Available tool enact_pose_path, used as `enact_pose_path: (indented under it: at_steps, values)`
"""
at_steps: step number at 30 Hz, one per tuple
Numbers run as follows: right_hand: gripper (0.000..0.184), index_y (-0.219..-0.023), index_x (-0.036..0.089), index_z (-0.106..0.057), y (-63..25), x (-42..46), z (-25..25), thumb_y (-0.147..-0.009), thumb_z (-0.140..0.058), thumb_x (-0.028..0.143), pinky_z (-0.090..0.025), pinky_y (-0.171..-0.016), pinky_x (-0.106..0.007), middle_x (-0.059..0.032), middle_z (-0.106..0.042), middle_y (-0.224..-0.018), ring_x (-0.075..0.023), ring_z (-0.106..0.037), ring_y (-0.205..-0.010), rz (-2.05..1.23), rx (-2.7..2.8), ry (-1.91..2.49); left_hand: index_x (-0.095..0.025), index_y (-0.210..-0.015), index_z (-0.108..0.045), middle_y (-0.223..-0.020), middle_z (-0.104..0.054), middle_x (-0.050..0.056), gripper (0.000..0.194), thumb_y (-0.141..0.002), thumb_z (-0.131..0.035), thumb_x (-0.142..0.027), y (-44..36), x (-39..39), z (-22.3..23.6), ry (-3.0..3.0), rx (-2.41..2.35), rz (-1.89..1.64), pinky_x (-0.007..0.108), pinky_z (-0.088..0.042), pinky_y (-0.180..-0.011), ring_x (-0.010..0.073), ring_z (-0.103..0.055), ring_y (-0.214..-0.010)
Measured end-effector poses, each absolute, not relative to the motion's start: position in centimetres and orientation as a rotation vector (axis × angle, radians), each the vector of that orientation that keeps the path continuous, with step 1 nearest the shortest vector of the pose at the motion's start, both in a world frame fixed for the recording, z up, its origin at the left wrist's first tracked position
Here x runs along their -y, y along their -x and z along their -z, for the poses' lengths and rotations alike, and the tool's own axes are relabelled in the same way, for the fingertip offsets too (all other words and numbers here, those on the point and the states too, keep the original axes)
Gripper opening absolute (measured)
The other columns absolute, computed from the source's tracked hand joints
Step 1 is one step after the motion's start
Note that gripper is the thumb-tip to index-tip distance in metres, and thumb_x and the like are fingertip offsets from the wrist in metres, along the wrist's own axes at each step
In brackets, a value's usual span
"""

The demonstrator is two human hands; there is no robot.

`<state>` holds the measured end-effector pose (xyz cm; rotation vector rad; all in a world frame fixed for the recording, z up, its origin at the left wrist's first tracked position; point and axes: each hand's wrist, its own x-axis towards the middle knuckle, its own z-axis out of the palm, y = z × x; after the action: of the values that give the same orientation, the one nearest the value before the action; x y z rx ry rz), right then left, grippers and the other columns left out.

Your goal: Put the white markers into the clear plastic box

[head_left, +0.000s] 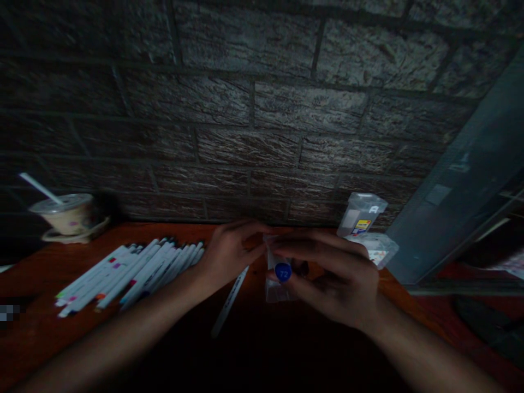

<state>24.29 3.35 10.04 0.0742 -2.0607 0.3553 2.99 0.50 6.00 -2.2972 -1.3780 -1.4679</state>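
Note:
Both hands meet over a reddish-brown table [36,338] in dim light. My right hand [335,278] is closed around a white marker [282,271], whose blue end cap marked 72 faces the camera. A small clear plastic wrapper shows around the marker. My left hand [231,251] pinches at the top of that marker or wrapper with its fingertips. Under the hands lies a single white marker [230,300], pointing toward me.
A row of several white markers [131,273] lies on the left of the table. A cup with a lid and straw [67,215] stands at the far left by the brick wall. Two clear plastic boxes [362,218] sit at the right, next to a leaning grey panel [462,191].

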Motion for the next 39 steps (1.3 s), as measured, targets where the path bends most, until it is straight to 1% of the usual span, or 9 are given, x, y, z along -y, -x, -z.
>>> enact_pose_path:
  at_steps: [4,8,14,18,24,27,31,35,39]
  values:
    - [0.022,-0.111,0.007,-0.077,-24.30,-3.29,-10.10,-0.090,-0.078,0.012,-0.061,-0.069,-0.019,-0.0119,-0.080,-0.102,-0.0128,-0.073,-0.078,-0.371,2.048,-0.088,-0.020,-0.101,-0.076,-0.096,-0.081,0.003,0.021,-0.086,-0.069,-0.008,-2.87,-0.60,-5.80,2.301,1.341,1.489,0.032,-0.060,-0.078,0.0201,-0.077,-0.086]
    - [0.024,-0.113,0.008,-0.076,-24.34,-3.29,-10.00,-0.089,-0.079,0.011,-0.061,-0.075,-0.018,-0.0121,-0.080,-0.107,-0.0137,-0.075,-0.087,-0.368,2.046,-0.087,-0.019,-0.102,-0.076,-0.097,-0.081,0.003,0.022,-0.085,-0.070,-0.008,-2.85,-0.59,-5.82,2.303,1.351,1.480,0.031,-0.059,-0.078,0.0205,-0.077,-0.088]
    - [0.027,-0.114,0.011,-0.076,-24.51,-3.27,-9.88,-0.087,-0.080,0.010,-0.063,-0.082,-0.022,-0.0117,-0.079,-0.109,-0.0172,-0.077,-0.097,-0.333,2.043,-0.091,-0.020,-0.102,-0.077,-0.096,-0.081,0.003,0.019,-0.086,-0.071,-0.011,-2.79,-0.57,-6.00,2.318,1.375,1.480,0.031,-0.058,-0.076,0.0207,-0.077,-0.088]
    - [0.027,-0.112,0.009,-0.076,-24.51,-3.12,-10.03,-0.086,-0.081,0.009,-0.063,-0.076,-0.021,-0.0124,-0.080,-0.105,-0.0157,-0.077,-0.089,-0.324,2.027,-0.103,-0.020,-0.102,-0.077,-0.095,-0.081,0.003,0.018,-0.086,-0.072,-0.013,-2.59,-0.73,-5.83,2.318,1.401,1.456,0.032,-0.058,-0.074,0.0207,-0.077,-0.085]
    - [0.023,-0.109,0.008,-0.077,-24.57,-2.89,-10.14,-0.087,-0.081,0.011,-0.061,-0.063,-0.024,-0.0130,-0.080,-0.096,-0.0156,-0.074,-0.075,-0.325,2.023,-0.100,-0.021,-0.104,-0.077,-0.098,-0.081,0.003,0.018,-0.088,-0.072,-0.013,-2.50,-0.93,-5.57,2.319,1.396,1.472,0.032,-0.058,-0.080,0.0202,-0.077,-0.090]
    - [0.023,-0.109,0.007,-0.077,-24.71,-2.87,-10.13,-0.087,-0.081,0.011,-0.061,-0.064,-0.023,-0.0138,-0.080,-0.099,-0.0151,-0.075,-0.077,-0.321,2.024,-0.098,-0.020,-0.102,-0.077,-0.097,-0.081,0.003,0.017,-0.087,-0.073,-0.013,-2.56,-0.88,-5.75,2.317,1.401,1.474,0.032,-0.058,-0.079,0.0202,-0.077,-0.088]
    - [0.025,-0.111,0.008,-0.076,-24.84,-2.94,-10.13,-0.087,-0.080,0.009,-0.063,-0.072,-0.022,-0.0134,-0.080,-0.102,-0.0164,-0.077,-0.086,-0.314,2.023,-0.111,-0.020,-0.102,-0.077,-0.097,-0.081,0.003,0.017,-0.087,-0.074,-0.014,-2.60,-0.85,-5.94,2.317,1.400,1.459,0.032,-0.058,-0.078,0.0204,-0.077,-0.088]
    - [0.024,-0.110,0.009,-0.076,-24.85,-3.01,-10.21,-0.086,-0.080,0.009,-0.063,-0.067,-0.023,-0.0124,-0.081,-0.099,-0.0164,-0.077,-0.080,-0.288,2.012,-0.095,-0.020,-0.102,-0.077,-0.095,-0.081,0.002,0.018,-0.086,-0.075,-0.012,-2.60,-0.85,-5.97,2.302,1.389,1.461,0.031,-0.058,-0.076,0.0192,-0.077,-0.086]
    - [0.027,-0.112,0.012,-0.076,-24.82,-3.03,-10.28,-0.085,-0.082,0.010,-0.065,-0.068,-0.025,-0.0119,-0.081,-0.100,-0.0190,-0.078,-0.083,-0.259,2.010,-0.084,-0.019,-0.102,-0.077,-0.093,-0.081,0.002,0.019,-0.086,-0.074,-0.010,-2.63,-0.71,-6.07,2.294,1.399,1.446,0.030,-0.057,-0.074,0.0185,-0.076,-0.084]
